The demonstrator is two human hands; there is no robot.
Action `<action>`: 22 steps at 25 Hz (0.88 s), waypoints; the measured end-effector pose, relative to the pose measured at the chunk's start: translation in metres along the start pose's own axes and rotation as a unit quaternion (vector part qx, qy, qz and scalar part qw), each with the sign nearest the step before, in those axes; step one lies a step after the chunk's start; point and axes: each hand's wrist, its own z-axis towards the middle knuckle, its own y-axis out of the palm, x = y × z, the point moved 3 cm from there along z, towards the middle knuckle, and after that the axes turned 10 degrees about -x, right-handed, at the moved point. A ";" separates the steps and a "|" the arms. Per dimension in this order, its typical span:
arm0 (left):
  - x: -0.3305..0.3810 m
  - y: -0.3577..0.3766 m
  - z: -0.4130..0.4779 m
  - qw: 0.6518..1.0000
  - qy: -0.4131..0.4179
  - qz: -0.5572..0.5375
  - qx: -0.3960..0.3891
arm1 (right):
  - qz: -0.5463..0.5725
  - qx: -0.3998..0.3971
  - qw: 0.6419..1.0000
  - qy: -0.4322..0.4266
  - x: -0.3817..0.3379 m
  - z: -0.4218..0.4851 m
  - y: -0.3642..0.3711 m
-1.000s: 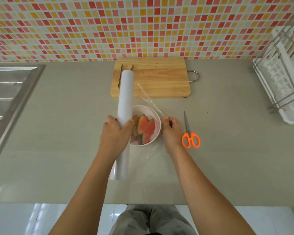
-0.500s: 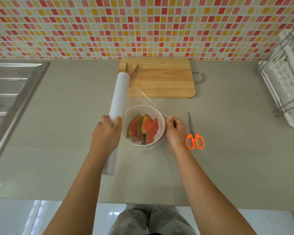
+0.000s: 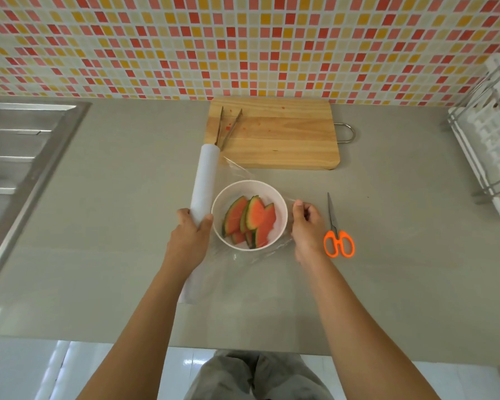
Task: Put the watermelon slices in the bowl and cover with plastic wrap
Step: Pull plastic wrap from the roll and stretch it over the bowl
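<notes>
A white bowl (image 3: 282, 206) sits mid-counter holding several watermelon slices (image 3: 250, 220). A long white roll of plastic wrap (image 3: 204, 180) lies just left of the bowl, and my left hand (image 3: 189, 241) grips it near its middle. Clear film (image 3: 243, 171) stretches from the roll across the bowl's top. My right hand (image 3: 308, 229) is right of the bowl, with the film's edge pinched between its fingers. Loose film bunches on the counter at the bowl's near side.
Orange-handled scissors (image 3: 337, 235) lie right of my right hand. A wooden cutting board (image 3: 286, 137) with metal tongs (image 3: 227, 127) on it sits behind the bowl. A steel sink (image 3: 20, 157) is at the left, a white dish rack (image 3: 491, 134) at the right.
My left hand has drawn the roll leftward off the bowl, and the film now spans the bowl's top. My right hand has kept the film's edge beside the bowl.
</notes>
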 end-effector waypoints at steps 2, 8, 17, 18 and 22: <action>-0.001 0.006 0.001 1.000 0.010 -0.002 0.004 | 0.003 0.006 1.000 0.002 0.000 -0.001 -0.003; 0.005 0.016 0.007 1.000 0.023 -0.015 -0.012 | 0.006 0.028 0.999 -0.016 -0.001 0.000 -0.016; 0.003 0.019 0.008 0.999 0.032 -0.019 -0.026 | -0.087 0.055 0.983 -0.155 -0.007 -0.010 -0.006; 0.003 0.019 0.008 0.999 0.032 -0.020 -0.027 | -0.062 0.067 0.984 -0.154 -0.006 -0.012 -0.003; 0.004 0.018 0.009 0.999 0.030 -0.021 -0.032 | -0.066 0.056 0.991 -0.101 0.000 -0.015 0.002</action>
